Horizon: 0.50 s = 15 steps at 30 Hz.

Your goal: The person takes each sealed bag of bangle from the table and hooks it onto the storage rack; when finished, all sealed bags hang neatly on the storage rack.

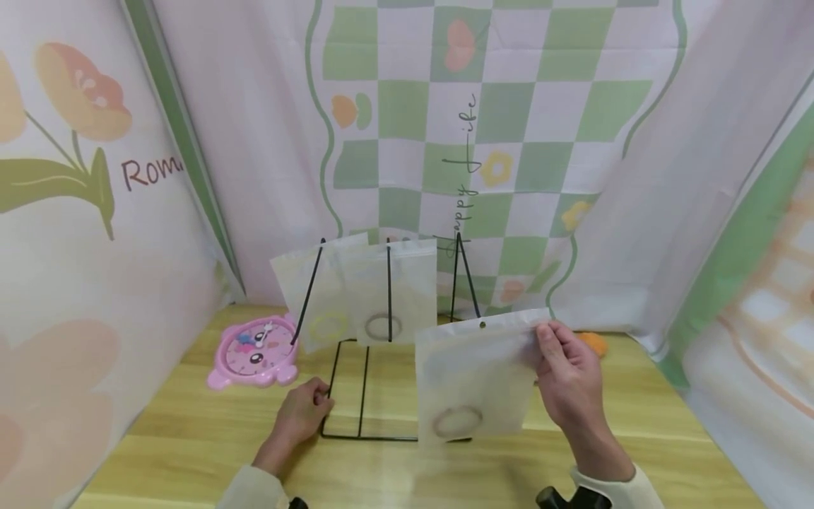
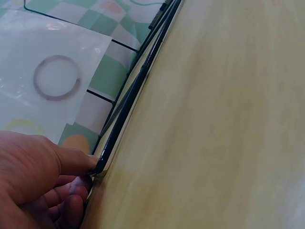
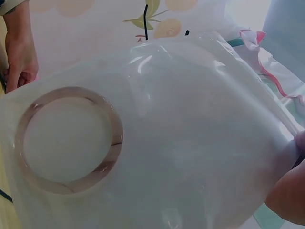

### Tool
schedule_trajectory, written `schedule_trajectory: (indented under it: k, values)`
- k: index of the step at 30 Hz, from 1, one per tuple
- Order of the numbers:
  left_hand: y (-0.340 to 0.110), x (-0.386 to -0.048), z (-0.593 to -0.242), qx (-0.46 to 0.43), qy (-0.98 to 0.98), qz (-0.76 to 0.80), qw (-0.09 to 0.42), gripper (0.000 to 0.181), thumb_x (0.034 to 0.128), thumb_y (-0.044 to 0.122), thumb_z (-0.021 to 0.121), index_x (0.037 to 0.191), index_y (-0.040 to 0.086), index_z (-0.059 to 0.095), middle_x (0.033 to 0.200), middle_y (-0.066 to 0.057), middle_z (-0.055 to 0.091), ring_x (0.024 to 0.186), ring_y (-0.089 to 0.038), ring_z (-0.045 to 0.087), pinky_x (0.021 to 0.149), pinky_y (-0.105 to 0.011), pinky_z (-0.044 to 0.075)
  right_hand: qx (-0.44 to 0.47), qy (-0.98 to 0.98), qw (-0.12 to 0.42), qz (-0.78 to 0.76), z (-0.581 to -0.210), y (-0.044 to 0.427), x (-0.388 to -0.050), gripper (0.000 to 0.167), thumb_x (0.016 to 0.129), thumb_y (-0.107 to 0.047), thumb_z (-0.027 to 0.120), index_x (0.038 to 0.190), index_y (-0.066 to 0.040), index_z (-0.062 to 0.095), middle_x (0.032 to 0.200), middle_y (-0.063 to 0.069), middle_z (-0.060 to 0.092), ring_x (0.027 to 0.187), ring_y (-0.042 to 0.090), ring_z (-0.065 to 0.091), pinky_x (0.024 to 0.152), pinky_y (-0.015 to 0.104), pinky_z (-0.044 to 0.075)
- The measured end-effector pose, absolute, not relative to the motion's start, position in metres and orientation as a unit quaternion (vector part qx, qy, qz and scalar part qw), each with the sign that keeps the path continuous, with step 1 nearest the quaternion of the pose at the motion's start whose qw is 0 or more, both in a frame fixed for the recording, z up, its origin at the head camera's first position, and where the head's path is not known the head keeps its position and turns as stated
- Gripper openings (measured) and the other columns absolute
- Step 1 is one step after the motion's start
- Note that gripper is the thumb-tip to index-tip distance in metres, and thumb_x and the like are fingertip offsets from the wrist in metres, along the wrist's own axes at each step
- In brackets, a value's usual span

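Observation:
My right hand pinches the upper right corner of a translucent zip bag. Inside it shows a brownish bangle. The small hole in the bag's top edge meets the lower end of the rack's right prong; whether the prong passes through is unclear. Down at the left, my left hand pinches the base of a black wire rack between thumb and fingers. Two more bags hang from its other prongs: one with a brownish bangle, another with a yellow one, partly overlapped.
A pink animal-shaped clock lies left of the rack. Behind my right hand an orange object sits near the back edge. Printed curtains enclose the wooden table at the back and sides.

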<state>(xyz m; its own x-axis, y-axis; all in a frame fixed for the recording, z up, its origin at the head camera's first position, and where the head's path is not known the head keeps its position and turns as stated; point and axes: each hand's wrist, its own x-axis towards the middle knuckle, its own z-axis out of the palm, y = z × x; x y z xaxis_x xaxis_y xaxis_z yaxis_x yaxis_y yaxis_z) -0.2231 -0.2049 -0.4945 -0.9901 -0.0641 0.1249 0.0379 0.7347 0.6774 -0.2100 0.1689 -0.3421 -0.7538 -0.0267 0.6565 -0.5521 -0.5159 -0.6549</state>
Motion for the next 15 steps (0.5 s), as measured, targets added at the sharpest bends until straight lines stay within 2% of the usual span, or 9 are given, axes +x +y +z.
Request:
schedule_trajectory:
  k: [4, 9, 15]
  values:
    - [-0.2048, -0.222, -0.4956, 0.004, -0.929, -0.362, 0.071, 0.025, 0.0868, 0.011, 0.07, 0.109, 0.0, 0.065, 0.074, 0.002, 0.056, 0.066, -0.013, 0.049, 0.062, -0.029, 0.045, 0.289, -0.502, 0.172, 0.797, -0.342, 0.1699, -0.2108, 0.023, 0.102, 0.0, 0.041, 0.104, 0.006, 0.063, 0.102, 0.008, 0.06, 0.099, 0.011, 0.059, 0.084, 0.02, 0.05]
    - [-0.2044, -0.2214, -0.4959, 0.001, -0.93, -0.361, 0.071, 0.025, 0.0867, 0.011, 0.07, 0.109, 0.0, 0.065, 0.074, 0.003, 0.056, 0.066, -0.013, 0.049, 0.062, -0.029, 0.045, 0.265, -0.509, 0.17, 0.801, -0.3427, 0.1691, -0.2132, 0.021, 0.102, -0.002, 0.044, 0.104, 0.004, 0.064, 0.097, 0.005, 0.058, 0.095, 0.009, 0.057, 0.082, 0.019, 0.05]
    - [-0.2041, -0.2217, -0.4952, 0.006, -0.928, -0.366, 0.069, 0.025, 0.087, 0.011, 0.07, 0.109, 0.001, 0.065, 0.076, 0.002, 0.057, 0.067, -0.013, 0.05, 0.061, -0.029, 0.045, 0.247, -0.491, 0.159, 0.82, -0.3446, 0.1666, -0.2202, 0.024, 0.102, -0.002, 0.044, 0.107, -0.001, 0.067, 0.102, 0.003, 0.06, 0.099, 0.008, 0.055, 0.087, 0.018, 0.048]
